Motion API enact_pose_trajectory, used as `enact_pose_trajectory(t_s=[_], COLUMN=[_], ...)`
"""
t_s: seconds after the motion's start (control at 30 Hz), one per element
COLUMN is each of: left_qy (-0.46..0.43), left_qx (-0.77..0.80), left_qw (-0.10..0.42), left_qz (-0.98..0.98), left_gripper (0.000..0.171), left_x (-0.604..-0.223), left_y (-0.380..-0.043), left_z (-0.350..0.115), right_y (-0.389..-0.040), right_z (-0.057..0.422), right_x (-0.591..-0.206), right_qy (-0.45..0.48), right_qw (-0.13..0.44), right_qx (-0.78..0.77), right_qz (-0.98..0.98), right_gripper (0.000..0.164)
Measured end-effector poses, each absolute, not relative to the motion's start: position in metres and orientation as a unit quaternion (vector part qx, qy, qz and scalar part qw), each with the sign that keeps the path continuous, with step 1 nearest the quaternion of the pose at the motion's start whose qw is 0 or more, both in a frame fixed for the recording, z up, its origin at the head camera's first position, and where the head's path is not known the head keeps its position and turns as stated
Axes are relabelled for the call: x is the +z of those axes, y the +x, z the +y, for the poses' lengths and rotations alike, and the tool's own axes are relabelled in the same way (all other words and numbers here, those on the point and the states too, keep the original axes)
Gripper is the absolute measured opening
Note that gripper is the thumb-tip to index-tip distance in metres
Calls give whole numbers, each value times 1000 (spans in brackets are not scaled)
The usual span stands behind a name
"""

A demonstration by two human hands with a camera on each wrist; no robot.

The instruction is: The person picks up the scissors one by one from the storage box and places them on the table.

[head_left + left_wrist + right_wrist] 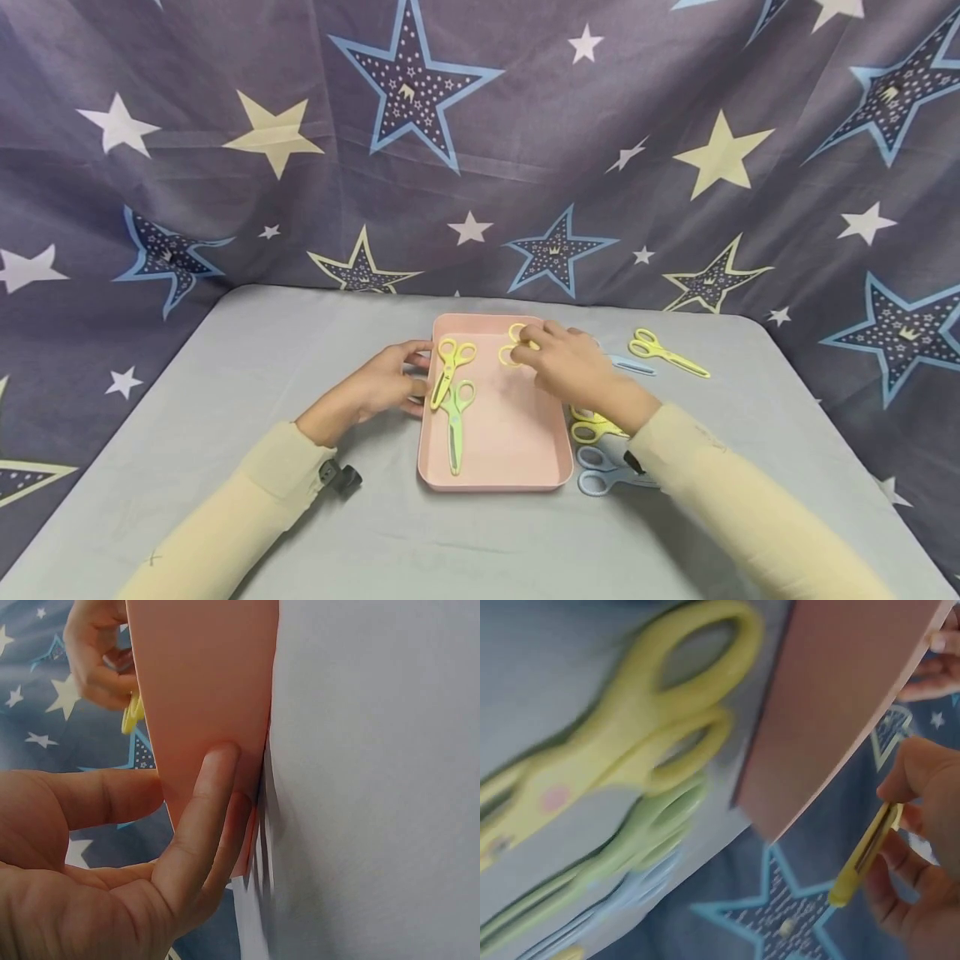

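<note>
My right hand [573,362] pinches a pair of yellow scissors [514,357] over the far right part of the pink tray [510,450]. The loops point left in the head view; the blades are hidden behind my fingers. In the right wrist view the same scissors appear edge-on between thumb and fingers. Along the tray's left wall, my left hand [386,381] rests with extended fingers [214,787] against the outside. Inside the tray lie another yellow pair of scissors [446,375] and a green pair [455,429], the yellow blade tip overlapping the green handle.
To the tray's right lie several more scissors: a yellow pair [667,354] at the back, a blue pair [633,365] partly behind my right hand, a yellow pair [588,431], and a blue pair [600,482] partly covered by my sleeve. A star-patterned cloth [525,192] hangs behind the table.
</note>
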State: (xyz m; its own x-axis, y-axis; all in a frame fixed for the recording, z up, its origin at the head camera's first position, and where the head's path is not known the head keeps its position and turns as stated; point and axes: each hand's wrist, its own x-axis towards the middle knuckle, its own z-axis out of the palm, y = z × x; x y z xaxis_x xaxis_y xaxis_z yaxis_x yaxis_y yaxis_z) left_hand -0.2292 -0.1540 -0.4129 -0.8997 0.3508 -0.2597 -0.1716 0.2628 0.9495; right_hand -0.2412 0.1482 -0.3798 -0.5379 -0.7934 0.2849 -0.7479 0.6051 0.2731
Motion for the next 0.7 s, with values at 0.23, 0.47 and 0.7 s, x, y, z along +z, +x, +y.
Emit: enact_pose_trajectory(t_s=[0.23, 0.47, 0.7], left_qy=[58, 59, 59], left_qx=[605, 600, 603], left_qw=[216, 217, 217], left_qz=[764, 768, 765], left_gripper=[78, 76, 77], left_x=[-412, -410, -411], left_y=[-228, -228, -229], left_z=[-152, -152, -152], right_y=[-248, -252, -255], right_z=[195, 244, 285], right_x=[-383, -392, -404], right_qy=[410, 368, 340], right_qw=[202, 191, 164], right_qx=[-29, -23, 6], right_qz=[-889, -910, -926], right_gripper=[40, 36, 32])
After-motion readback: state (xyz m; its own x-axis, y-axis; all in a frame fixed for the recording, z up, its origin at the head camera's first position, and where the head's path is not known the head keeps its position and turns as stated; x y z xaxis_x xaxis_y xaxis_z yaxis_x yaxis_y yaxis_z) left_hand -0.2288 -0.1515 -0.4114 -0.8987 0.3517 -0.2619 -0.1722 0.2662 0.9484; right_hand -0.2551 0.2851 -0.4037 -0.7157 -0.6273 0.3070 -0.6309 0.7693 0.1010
